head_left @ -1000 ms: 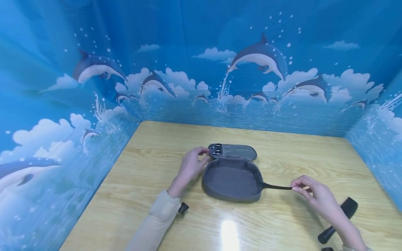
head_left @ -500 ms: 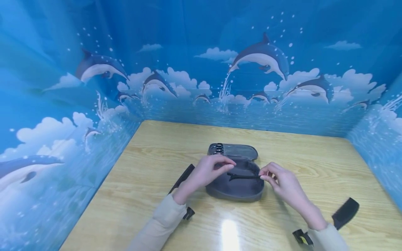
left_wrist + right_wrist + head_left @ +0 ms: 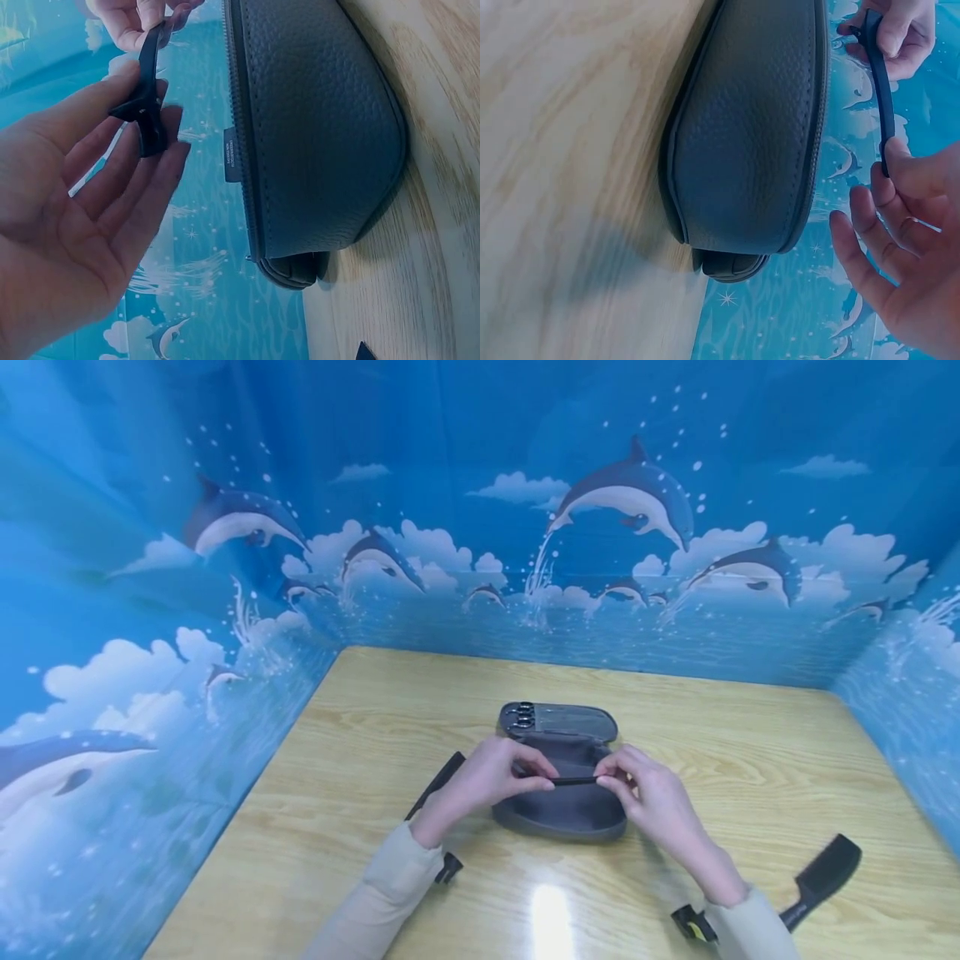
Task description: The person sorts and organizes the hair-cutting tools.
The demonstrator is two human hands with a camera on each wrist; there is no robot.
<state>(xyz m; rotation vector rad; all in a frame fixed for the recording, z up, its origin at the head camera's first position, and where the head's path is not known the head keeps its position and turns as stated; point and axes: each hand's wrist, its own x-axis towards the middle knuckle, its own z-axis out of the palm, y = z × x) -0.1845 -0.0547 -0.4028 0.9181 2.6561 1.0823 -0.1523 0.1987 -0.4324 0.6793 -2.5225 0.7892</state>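
Note:
A slim black hair clip (image 3: 575,781) is held level over an open grey zippered case (image 3: 558,827), with a hand at each end. My left hand (image 3: 487,772) pinches the wider, winged end of the hair clip (image 3: 148,112) between thumb and fingers. At the narrow tip, my right hand (image 3: 652,787) pinches the hair clip (image 3: 880,82) with thumb and forefinger; its other fingers spread loosely, as the right wrist view shows. The case stands on the table, its lid (image 3: 573,720) folded back. Metal rings (image 3: 523,717) sit in the lid's left end.
A black comb (image 3: 437,783) lies left of the case, partly behind my left wrist. Another black comb with a handle (image 3: 825,870) is at the right, near my right sleeve. Dolphin-printed blue sheets (image 3: 480,527) wall in the wooden table (image 3: 390,693) at the back and sides.
My right hand has brought the hair clip leftward from beside the case to over it. My left hand has left the lid's left end, moved right and taken the clip's other end.

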